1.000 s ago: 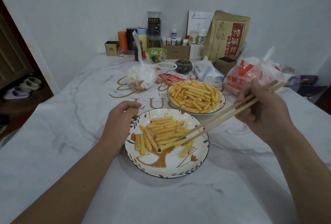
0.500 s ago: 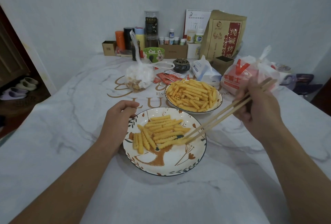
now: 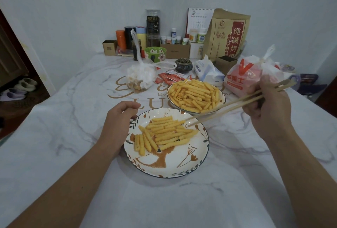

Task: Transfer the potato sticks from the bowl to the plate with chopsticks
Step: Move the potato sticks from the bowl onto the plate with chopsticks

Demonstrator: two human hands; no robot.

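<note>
A white bowl (image 3: 221, 101) heaped with crinkled yellow potato sticks (image 3: 195, 94) sits just beyond a white plate (image 3: 182, 165) painted with a brown tree. A smaller pile of potato sticks (image 3: 164, 133) lies on the plate's far half. My right hand (image 3: 268, 107) grips a pair of wooden chopsticks (image 3: 231, 105); their tips hover slightly apart over the plate's far right side, holding nothing. My left hand (image 3: 118, 120) rests on the plate's left rim, fingers curled.
On the marble table (image 3: 54, 136) behind the bowl lie a knotted plastic bag of snacks (image 3: 140, 78), red sauce packets (image 3: 169, 80), a tissue pack (image 3: 207, 72) and a red-and-white bag (image 3: 244, 78). Jars, boxes and a paper bag line the far wall.
The chopsticks released a stick onto the plate's pile, then lifted and drew back toward the far right of the plate. My left hand stayed on the rim.
</note>
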